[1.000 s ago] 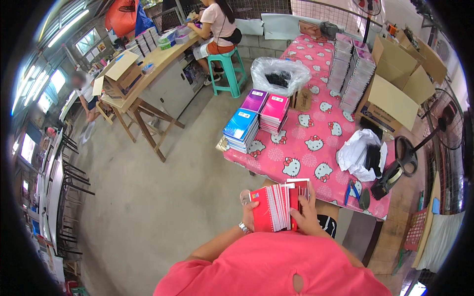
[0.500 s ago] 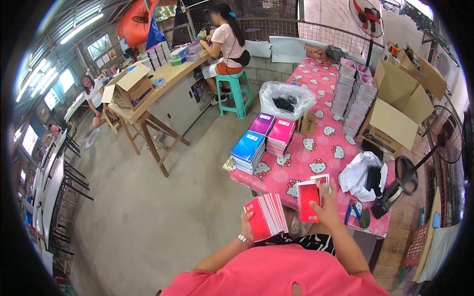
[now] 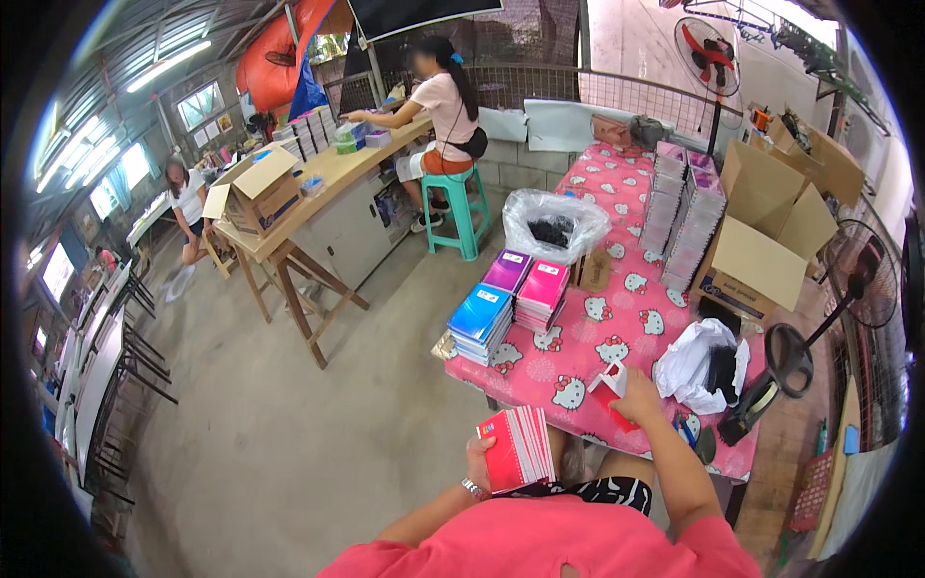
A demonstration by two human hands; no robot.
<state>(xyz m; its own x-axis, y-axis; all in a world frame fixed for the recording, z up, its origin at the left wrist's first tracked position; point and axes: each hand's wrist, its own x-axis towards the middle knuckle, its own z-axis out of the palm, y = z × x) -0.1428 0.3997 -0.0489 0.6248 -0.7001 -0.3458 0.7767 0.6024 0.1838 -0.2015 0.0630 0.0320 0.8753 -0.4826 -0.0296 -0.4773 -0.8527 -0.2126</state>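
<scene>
My left hand [image 3: 478,460], with a watch at its wrist, grips a fanned stack of red spiral notebooks [image 3: 513,449] in front of my lap. To the right, over the near table edge, my right hand [image 3: 637,397] holds a tilted red notebook [image 3: 607,393] with white showing at its top; its fingers are partly hidden. Further up the table stand stacks of blue notebooks [image 3: 480,313], purple notebooks [image 3: 507,271] and pink notebooks [image 3: 543,283]. Blue-handled pliers [image 3: 687,425] lie right of my right forearm.
A pink patterned cloth covers the table [image 3: 540,377]. On it are a clear plastic bag [image 3: 556,220] with black contents, a white bag [image 3: 689,358] and tall notebook stacks [image 3: 691,226]. An open carton [image 3: 766,250] and a standing fan [image 3: 856,260] are right; a co-worker [image 3: 449,101] sits beyond.
My right hand has tilted its red notebook, turning the cover away and drawing it into a narrower shape. The left hand keeps its stack. The seated co-worker's arm now reaches left.
</scene>
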